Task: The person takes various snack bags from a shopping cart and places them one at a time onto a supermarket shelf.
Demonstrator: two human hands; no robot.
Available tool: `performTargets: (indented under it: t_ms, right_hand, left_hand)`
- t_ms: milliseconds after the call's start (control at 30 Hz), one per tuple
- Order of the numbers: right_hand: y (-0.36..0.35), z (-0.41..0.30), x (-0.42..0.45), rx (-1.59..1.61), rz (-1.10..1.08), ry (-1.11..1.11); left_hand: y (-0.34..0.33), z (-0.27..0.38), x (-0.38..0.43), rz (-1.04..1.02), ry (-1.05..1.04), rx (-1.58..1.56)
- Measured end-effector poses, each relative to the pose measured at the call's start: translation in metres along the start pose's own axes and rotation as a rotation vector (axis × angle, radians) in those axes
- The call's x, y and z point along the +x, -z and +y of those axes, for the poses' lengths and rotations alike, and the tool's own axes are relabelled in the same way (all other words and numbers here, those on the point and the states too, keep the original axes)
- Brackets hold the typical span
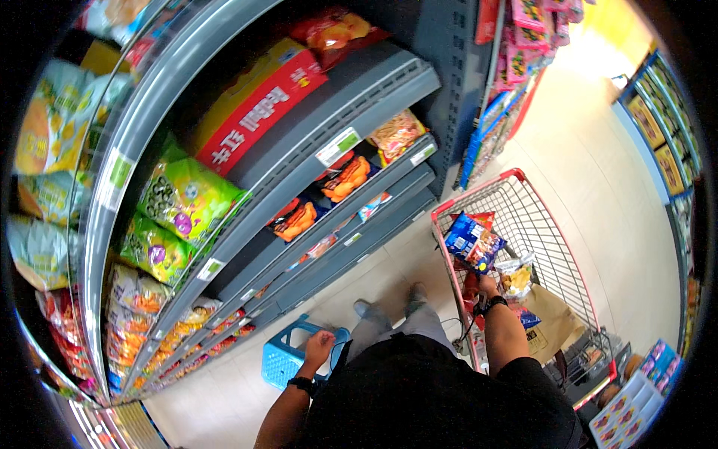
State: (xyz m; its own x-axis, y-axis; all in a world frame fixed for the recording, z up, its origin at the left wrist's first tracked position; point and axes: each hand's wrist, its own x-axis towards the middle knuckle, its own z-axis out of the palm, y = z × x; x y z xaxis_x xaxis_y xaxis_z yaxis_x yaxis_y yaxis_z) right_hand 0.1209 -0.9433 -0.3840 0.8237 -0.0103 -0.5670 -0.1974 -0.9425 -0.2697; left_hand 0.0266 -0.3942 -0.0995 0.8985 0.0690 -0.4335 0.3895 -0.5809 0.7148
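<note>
Inside the wire shopping cart (561, 247), my right hand (487, 287) grips the near end of a blue snack bag (474, 241). The bag lies tilted over a red packet (483, 219) in the cart. Beside my hand is a white bag with a yellow picture (515, 275). A brown paper bag (552, 320) and a smaller red and blue packet (526, 317) lie nearer me. My left hand (320, 345) hangs over a blue plastic stool (280, 356), its fingers curled with nothing visible in them.
Shelves (336, 140) on the left hold green snack bags (190, 196), orange-pictured packets (345, 178) and a red and yellow Red Bull carton (263, 112). Pink packets (530, 39) hang at the shelf end. Tiled aisle floor (594, 146) runs right of the cart, with another display (659, 123) beyond.
</note>
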Motion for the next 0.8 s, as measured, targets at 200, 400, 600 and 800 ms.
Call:
performTargets:
  t_ms: [200, 400, 600, 800]
  right_hand:
    - [-0.005, 0.044, -0.008, 0.035, 0.116, 0.011]
    - [0.056, -0.002, -0.025, 1.398, 0.050, -0.516]
    - [0.126, -0.065, -0.055, 1.602, 0.232, -0.421]
    - [0.185, -0.165, -0.087, 1.418, 0.372, 0.057]
  left_hand:
    - [-0.005, -0.037, 0.006, 0.020, 0.042, -0.164]
    - [-0.004, -0.028, -0.014, 0.053, 0.045, -0.220]
    - [0.002, -0.057, -0.029, 0.110, 0.056, -0.244]
    - [0.020, -0.085, -0.054, 0.164, 0.032, -0.311]
